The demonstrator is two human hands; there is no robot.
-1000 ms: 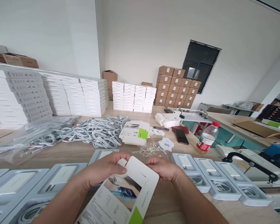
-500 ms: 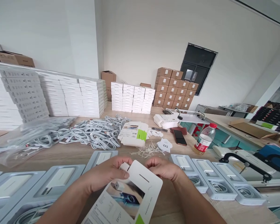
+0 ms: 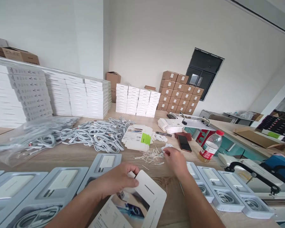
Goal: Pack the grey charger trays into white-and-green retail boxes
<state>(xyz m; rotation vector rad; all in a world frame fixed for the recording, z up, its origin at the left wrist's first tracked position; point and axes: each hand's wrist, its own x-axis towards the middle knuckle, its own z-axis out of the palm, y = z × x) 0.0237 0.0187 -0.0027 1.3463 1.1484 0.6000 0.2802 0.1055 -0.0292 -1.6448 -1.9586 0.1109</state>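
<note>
My left hand (image 3: 120,180) pinches the top edge of a printed white card sleeve (image 3: 150,193), which shows a slot and a picture of a charger. My right hand (image 3: 174,160) is away from the sleeve, over small white cards (image 3: 167,145) beside a scatter of thin white strips (image 3: 148,155). Its fingertips are bent together at the cards; whether they hold anything is too small to tell. Behind the strips lies a pile of flat printed sleeves (image 3: 135,139) with a green patch.
Grey trays with chargers and coiled cables stand left (image 3: 61,180) and right (image 3: 212,177). Heaped cables (image 3: 99,134) lie behind. A phone (image 3: 184,143), a bottle (image 3: 210,147) and a pen (image 3: 163,134) are to the right. White boxes (image 3: 135,99) are stacked at the back.
My right hand has left the sleeve and moved forward and right to the small cards. My left hand still holds the sleeve. The view has shifted slightly.
</note>
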